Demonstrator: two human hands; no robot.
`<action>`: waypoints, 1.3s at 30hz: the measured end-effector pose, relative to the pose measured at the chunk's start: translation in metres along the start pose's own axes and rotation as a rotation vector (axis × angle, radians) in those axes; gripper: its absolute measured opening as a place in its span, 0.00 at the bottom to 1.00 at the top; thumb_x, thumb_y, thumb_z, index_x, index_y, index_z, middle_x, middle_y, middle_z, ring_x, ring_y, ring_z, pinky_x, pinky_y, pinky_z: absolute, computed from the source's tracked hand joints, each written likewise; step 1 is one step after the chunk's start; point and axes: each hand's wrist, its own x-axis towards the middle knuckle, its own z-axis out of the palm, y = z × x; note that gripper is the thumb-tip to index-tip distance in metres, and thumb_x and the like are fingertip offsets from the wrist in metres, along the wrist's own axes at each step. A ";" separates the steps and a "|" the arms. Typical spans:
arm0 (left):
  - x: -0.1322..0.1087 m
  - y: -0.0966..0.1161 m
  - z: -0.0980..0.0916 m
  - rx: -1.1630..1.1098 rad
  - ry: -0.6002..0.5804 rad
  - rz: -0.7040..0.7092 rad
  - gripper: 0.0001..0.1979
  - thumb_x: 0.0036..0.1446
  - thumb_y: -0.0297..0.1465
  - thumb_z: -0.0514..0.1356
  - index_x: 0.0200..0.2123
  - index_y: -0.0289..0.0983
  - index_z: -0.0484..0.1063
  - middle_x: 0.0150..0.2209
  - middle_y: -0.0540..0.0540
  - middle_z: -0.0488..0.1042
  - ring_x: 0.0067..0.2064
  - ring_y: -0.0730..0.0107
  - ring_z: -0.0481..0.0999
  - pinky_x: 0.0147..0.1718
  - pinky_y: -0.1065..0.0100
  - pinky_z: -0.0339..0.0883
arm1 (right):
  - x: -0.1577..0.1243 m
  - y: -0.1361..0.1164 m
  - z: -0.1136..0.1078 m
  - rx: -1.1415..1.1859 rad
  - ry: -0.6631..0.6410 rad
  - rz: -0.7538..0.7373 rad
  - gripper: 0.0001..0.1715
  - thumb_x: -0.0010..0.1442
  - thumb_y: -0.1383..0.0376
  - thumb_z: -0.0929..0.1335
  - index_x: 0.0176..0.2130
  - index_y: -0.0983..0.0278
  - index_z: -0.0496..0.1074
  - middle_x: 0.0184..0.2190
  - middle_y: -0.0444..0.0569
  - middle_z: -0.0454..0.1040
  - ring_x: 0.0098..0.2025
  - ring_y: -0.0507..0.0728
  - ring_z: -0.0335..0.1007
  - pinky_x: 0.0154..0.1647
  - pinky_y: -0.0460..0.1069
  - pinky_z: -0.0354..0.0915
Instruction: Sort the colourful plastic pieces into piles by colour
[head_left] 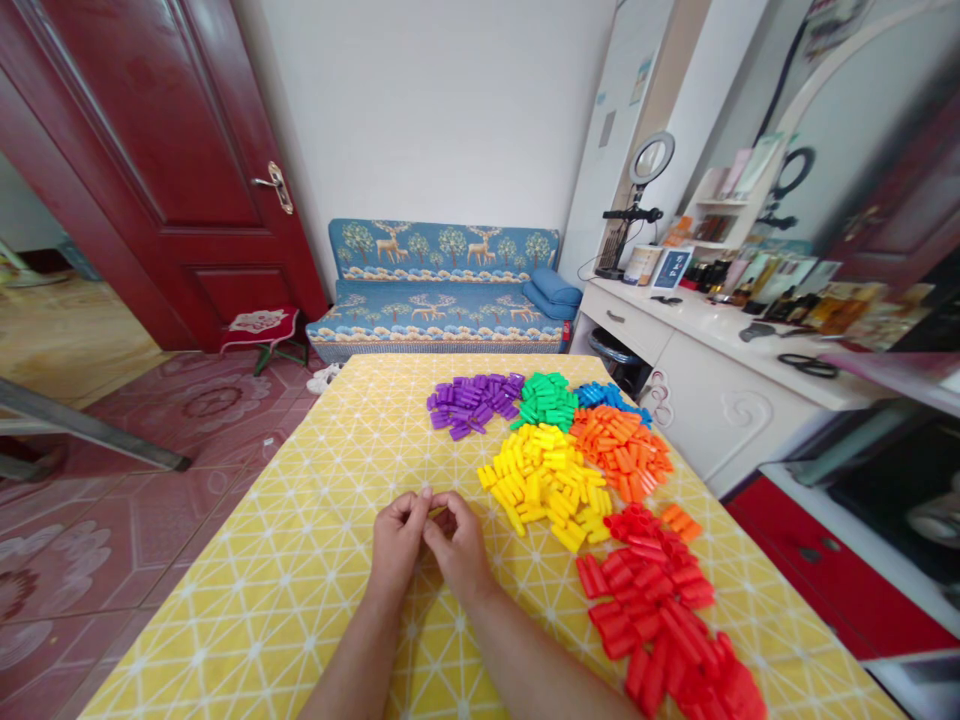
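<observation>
My left hand (400,535) and my right hand (456,538) meet over the middle of the table, fingertips together. Each has its thumb and fingers pinched. Whatever they hold, if anything, is too small or hidden to name. Just right of my right hand lies a pile of yellow pieces (547,480). Beyond it are purple pieces (474,402) and green pieces (548,400). Blue pieces (600,395) and orange pieces (621,450) lie at the right, and red pieces (660,600) spread nearer along the right side.
A yellow patterned cloth (247,600) covers the table. Behind it stands a blue sofa (442,305). To the right is a white dresser (697,340) with bottles and a ring light (651,160). A small red stool (262,325) sits by the red door (172,150).
</observation>
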 end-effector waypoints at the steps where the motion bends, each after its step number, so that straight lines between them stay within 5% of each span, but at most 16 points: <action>1: 0.000 0.000 0.000 -0.007 -0.001 -0.004 0.22 0.53 0.40 0.60 0.16 0.36 0.55 0.17 0.56 0.53 0.22 0.79 0.53 0.22 0.75 0.54 | 0.000 0.000 0.000 0.003 -0.002 0.003 0.07 0.55 0.63 0.67 0.35 0.63 0.69 0.29 0.43 0.71 0.30 0.51 0.65 0.32 0.45 0.61; 11: -0.001 0.005 0.001 -0.053 -0.008 -0.005 0.19 0.52 0.40 0.61 0.18 0.35 0.60 0.18 0.56 0.58 0.22 0.79 0.58 0.24 0.76 0.57 | 0.001 0.003 0.001 0.004 -0.021 0.023 0.08 0.55 0.64 0.67 0.37 0.62 0.70 0.31 0.43 0.72 0.31 0.52 0.66 0.33 0.46 0.63; 14: -0.001 0.005 0.001 -0.100 -0.006 0.001 0.12 0.52 0.39 0.62 0.30 0.36 0.67 0.20 0.56 0.64 0.23 0.76 0.64 0.25 0.75 0.62 | 0.001 0.006 0.002 0.006 -0.018 0.010 0.11 0.55 0.66 0.66 0.41 0.61 0.70 0.35 0.44 0.73 0.34 0.52 0.68 0.35 0.46 0.64; 18: 0.002 0.000 0.000 -0.097 0.007 -0.015 0.19 0.52 0.39 0.62 0.45 0.37 0.66 0.22 0.54 0.69 0.26 0.72 0.70 0.29 0.71 0.66 | 0.001 0.010 0.001 -0.029 -0.008 -0.027 0.15 0.54 0.69 0.65 0.44 0.61 0.70 0.39 0.45 0.73 0.36 0.53 0.68 0.38 0.47 0.65; 39: 0.008 -0.005 0.001 0.010 0.025 0.032 0.14 0.49 0.38 0.61 0.35 0.35 0.71 0.22 0.53 0.69 0.23 0.75 0.66 0.24 0.74 0.61 | -0.024 0.007 -0.023 -0.148 -0.110 0.036 0.17 0.48 0.72 0.66 0.40 0.61 0.70 0.39 0.46 0.70 0.30 0.50 0.69 0.33 0.47 0.67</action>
